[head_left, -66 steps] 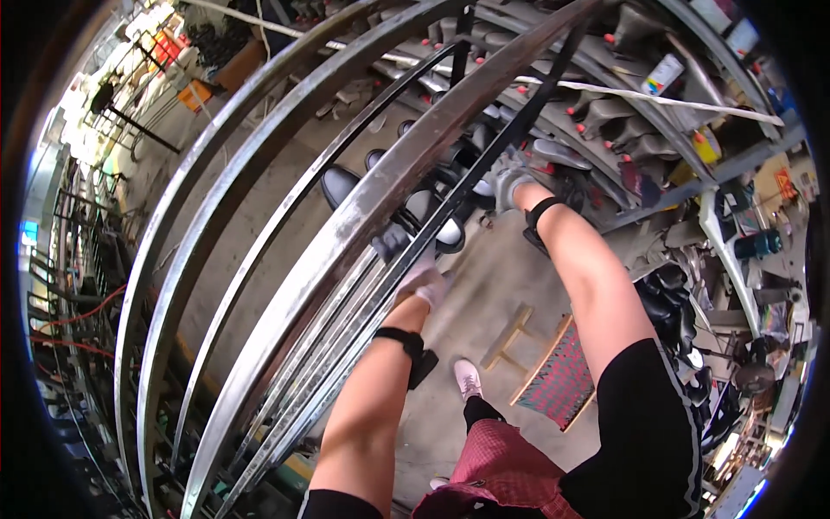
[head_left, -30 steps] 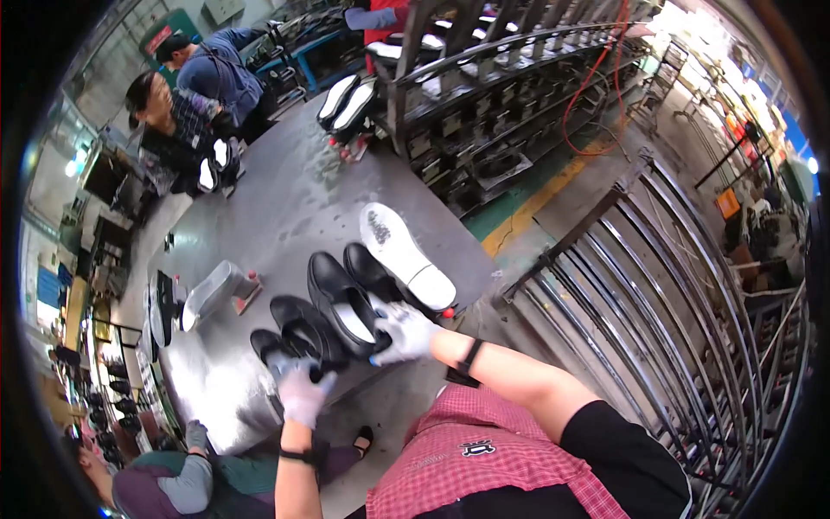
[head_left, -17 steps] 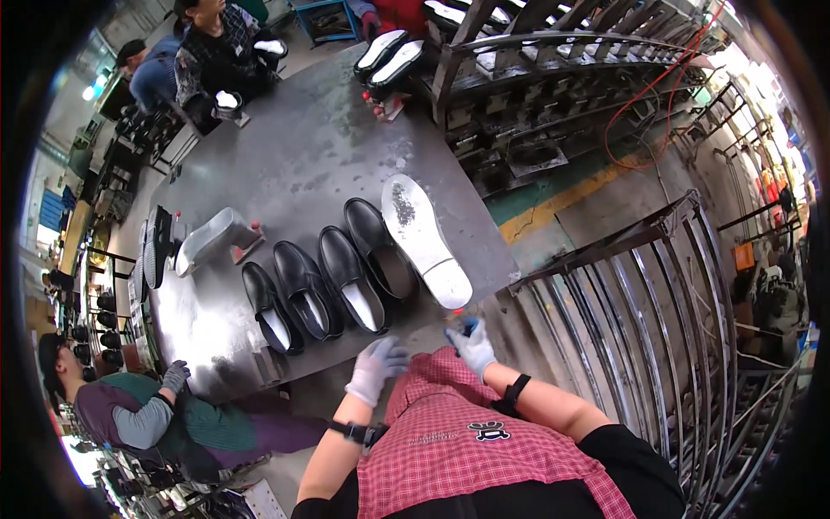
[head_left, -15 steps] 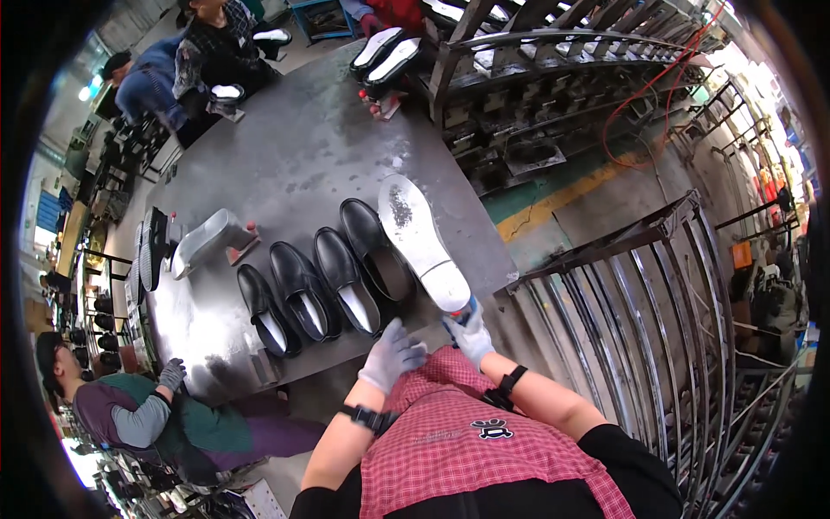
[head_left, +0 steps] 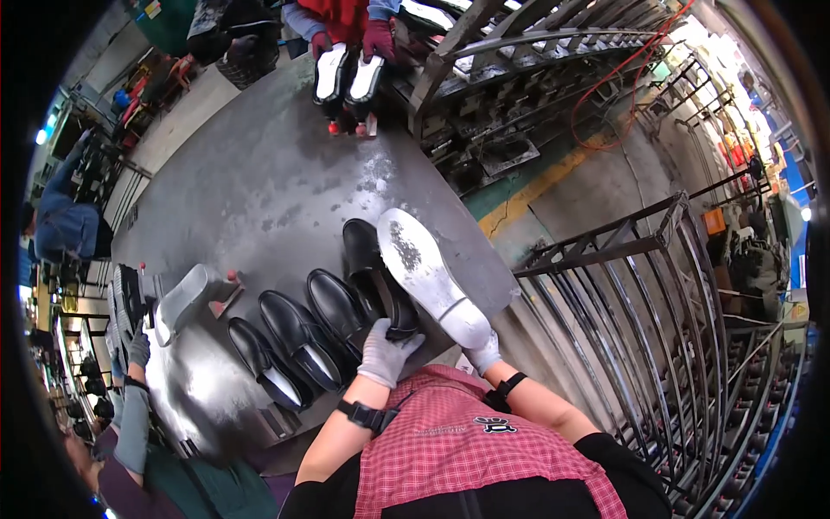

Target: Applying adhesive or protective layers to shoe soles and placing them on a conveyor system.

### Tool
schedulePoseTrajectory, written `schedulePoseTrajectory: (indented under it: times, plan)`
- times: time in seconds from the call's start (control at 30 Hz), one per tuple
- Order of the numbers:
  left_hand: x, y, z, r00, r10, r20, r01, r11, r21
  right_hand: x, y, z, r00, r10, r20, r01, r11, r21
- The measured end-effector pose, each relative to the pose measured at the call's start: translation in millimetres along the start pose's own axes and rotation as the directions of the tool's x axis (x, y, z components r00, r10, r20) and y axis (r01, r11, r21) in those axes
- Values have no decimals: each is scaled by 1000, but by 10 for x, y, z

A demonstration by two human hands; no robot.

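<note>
Before me on the grey metal table (head_left: 251,190), several black loafers lie in a row, openings up. My left hand (head_left: 386,353), in a white glove, closes round the heel of the rightmost loafer (head_left: 370,268), lifting or steadying it; which one I cannot tell. Beside that loafer, a silvery-white shoe last (head_left: 425,272) shows its sole side up, with a dark worn patch at the forefoot. My right hand (head_left: 484,353), also gloved, grips this last at the heel end; its fingers are partly hidden beneath. Left of these sit a second loafer (head_left: 333,304) and a third (head_left: 298,333).
A bare metal last (head_left: 183,298) with a red knob lies at the table's left. Across the table a person in red holds two white-soled shoes (head_left: 346,82). A gloved co-worker's hand (head_left: 138,350) is at the left edge. Metal racks (head_left: 622,303) stand at my right.
My left hand has moved onto the rightmost loafer's heel. My view has shifted. The person across the table now has both hands on the white-soled pair; the left co-worker reaches toward the table edge.
</note>
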State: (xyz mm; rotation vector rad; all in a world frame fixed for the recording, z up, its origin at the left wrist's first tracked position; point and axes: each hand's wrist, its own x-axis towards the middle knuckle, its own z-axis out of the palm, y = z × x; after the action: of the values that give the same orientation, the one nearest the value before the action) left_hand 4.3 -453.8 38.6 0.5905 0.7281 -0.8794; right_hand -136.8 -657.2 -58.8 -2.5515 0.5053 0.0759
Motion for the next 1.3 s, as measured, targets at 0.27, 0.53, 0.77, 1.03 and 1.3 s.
schedulePoseTrajectory:
  times: [0.27, 0.53, 0.77, 1.03, 1.3]
  plan:
    - [-515, 1116, 523, 888, 452, 82, -446, 805, 392, -219, 229, 207, 986, -78, -147, 86, 995, 44]
    - [-416, 1627, 428, 784, 606, 134, -570, 617, 543, -287, -735, -1079, 990, -113, 81, 128, 968, -217]
    - [-532, 1711, 758, 469, 784, 406, -464, -172, 869, 1022, -2270, -2102, 966, -253, 61, 260, 946, -193]
    - [-398, 1897, 1761, 449, 621, 643, -119, -671, 732, 2286, -2851, -2010, 914, -82, 396, 320, 745, -586]
    - [787, 1670, 1775, 563, -100, 820, -801, -312, 512, 1273, -2012, -2125, 860, 17, 511, 148, 948, -281]
